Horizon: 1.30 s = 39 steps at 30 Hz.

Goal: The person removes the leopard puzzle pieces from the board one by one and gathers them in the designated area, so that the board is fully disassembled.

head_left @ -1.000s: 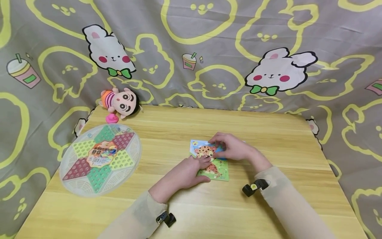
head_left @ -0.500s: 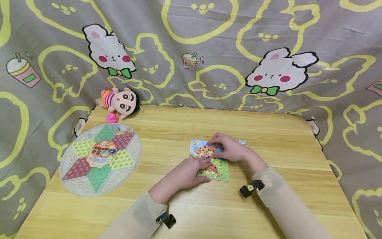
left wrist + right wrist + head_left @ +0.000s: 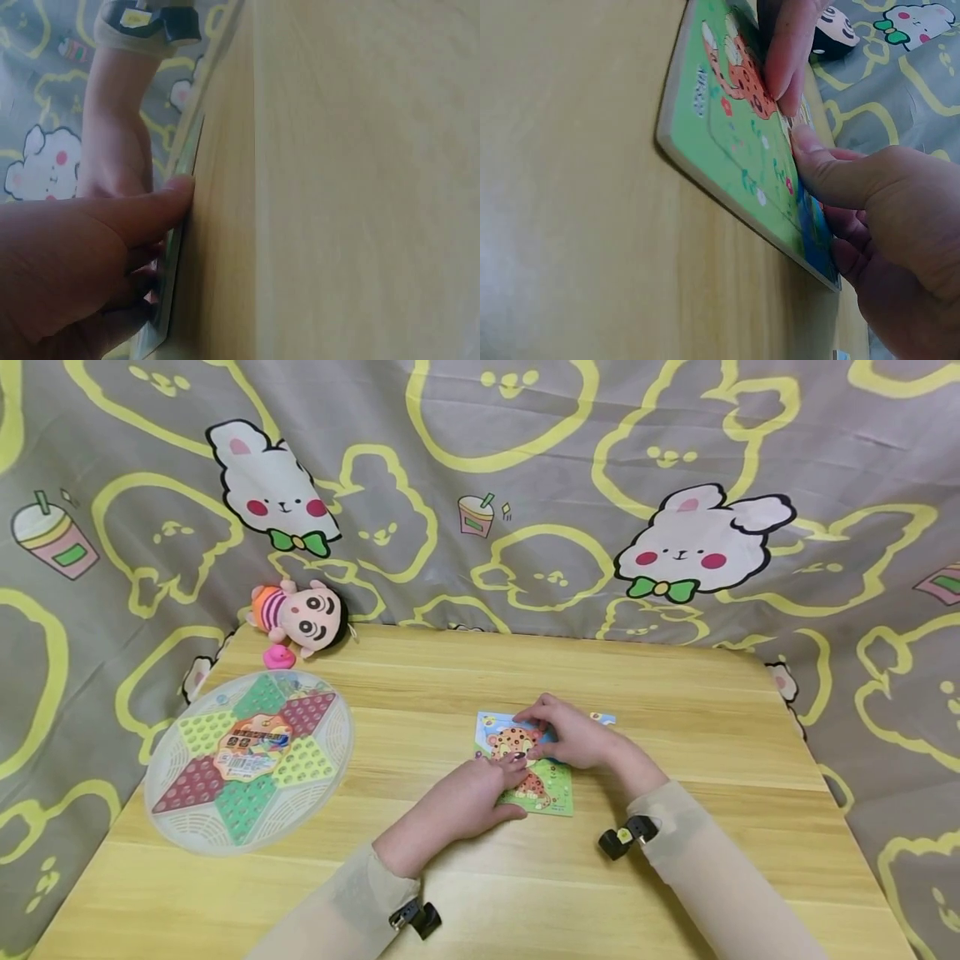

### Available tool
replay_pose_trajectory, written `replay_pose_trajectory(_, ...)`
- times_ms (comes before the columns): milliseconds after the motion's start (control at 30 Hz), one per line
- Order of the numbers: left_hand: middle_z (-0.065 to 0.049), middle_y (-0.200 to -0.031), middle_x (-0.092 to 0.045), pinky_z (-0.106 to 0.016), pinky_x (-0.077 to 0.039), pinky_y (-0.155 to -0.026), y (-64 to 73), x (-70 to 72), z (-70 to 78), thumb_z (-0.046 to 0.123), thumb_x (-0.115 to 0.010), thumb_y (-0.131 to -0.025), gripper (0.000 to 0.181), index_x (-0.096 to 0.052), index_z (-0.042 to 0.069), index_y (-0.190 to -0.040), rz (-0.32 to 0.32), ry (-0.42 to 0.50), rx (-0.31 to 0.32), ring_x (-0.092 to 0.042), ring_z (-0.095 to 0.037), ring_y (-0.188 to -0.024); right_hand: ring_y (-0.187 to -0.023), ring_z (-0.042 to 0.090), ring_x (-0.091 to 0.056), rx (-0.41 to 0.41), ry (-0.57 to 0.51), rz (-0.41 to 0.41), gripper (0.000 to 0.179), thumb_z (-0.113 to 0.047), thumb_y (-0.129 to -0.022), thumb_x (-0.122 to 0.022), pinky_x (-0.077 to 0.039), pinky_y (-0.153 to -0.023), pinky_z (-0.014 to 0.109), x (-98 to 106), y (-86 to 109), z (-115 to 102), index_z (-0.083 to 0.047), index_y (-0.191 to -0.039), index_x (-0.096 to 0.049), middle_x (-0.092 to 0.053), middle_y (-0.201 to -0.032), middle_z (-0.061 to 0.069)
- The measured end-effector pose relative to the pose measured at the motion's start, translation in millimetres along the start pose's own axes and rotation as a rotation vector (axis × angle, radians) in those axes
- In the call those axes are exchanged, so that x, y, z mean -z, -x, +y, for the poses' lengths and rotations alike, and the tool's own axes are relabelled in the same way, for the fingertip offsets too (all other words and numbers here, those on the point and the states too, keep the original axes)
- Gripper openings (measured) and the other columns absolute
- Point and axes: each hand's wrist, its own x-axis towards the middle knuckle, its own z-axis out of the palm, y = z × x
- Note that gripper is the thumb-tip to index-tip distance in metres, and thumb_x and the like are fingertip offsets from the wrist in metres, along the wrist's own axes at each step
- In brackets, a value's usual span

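We list: one thin, square, leopard-printed board (image 3: 558, 795) in green, blue and spotted orange, lying flat on the pale wood-grain table (image 3: 510, 885). Left hand (image 3: 471, 789): fingers extended, resting on the board. Right hand (image 3: 572, 735): fingers bent, touching its blue part; whether pinching, we cannot tell.

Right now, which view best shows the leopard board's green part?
The right wrist view: the green part looks large, its printed flowers clear. The head view shows it small, partly behind the left hand; the left wrist view, mainly the board edge.
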Motion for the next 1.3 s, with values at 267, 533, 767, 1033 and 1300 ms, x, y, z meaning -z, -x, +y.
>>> replay_pose_trajectory(267,-0.005,-0.157,-0.051,-0.055,-0.036,-0.12,-1.3,1.5,0.9,0.043,-0.073,-0.1,0.063,-0.059,0.01,-0.151,0.007,0.02,0.013,-0.048,-0.028,-0.144,-0.1,0.018,-0.059,-0.012,0.054,0.041,0.054,-0.022,-0.089,-0.089,-0.052,-0.09,0.038,3,2.4,-4,-0.003,-0.135,-0.069,-0.061,-0.114,0.003)
replay_pose_trajectory(533,-0.004,-0.157,-0.05,-0.052,-0.035,-0.122,-1.3,0.8,0.1,0.043,-0.074,-0.099,0.062,-0.06,0.011,-0.15,0.002,0.039,0.024,-0.047,-0.028,-0.145,-0.097,0.019,-0.057,-0.019,0.075,-0.03,0.058,-0.02,-0.091,-0.087,-0.052,-0.089,0.038,6,-3.5,-9,-0.008,-0.143,-0.065,-0.058,-0.111,0.004)
replay_pose_trajectory(767,-0.004,-0.157,-0.05,-0.052,-0.034,-0.122,-1.8,-2.2,-0.8,0.042,-0.074,-0.1,0.062,-0.059,0.011,-0.151,-0.002,0.046,0.027,-0.047,-0.027,-0.145,-0.102,0.02,-0.058,-0.034,0.059,-0.099,0.056,-0.017,-0.093,-0.085,-0.053,-0.093,0.041,9,-7.0,-9,-0.015,-0.144,-0.063,-0.056,-0.114,0.005)
replay_pose_trajectory(1033,-0.003,-0.157,-0.051,-0.055,-0.033,-0.122,-1.3,-4.3,-1.1,0.043,-0.074,-0.1,0.062,-0.06,0.011,-0.151,0.007,0.044,0.027,-0.048,-0.027,-0.145,-0.105,0.022,-0.058,-0.045,0.079,-0.148,0.056,-0.019,-0.094,-0.083,-0.053,-0.096,0.045,11,-9.7,-11,-0.02,-0.145,-0.062,-0.054,-0.117,0.007)
replay_pose_trajectory(1300,-0.003,-0.157,-0.05,-0.055,-0.033,-0.122,-0.4,-3.7,-1.4,0.042,-0.074,-0.1,0.062,-0.059,0.011,-0.151,0.002,0.054,0.045,-0.046,-0.027,-0.146,-0.107,0.023,-0.058,-0.045,0.078,-0.158,0.054,-0.018,-0.095,-0.081,-0.054,-0.098,0.047,9,-12.9,-12,-0.02,-0.143,-0.058,-0.052,-0.121,0.009)
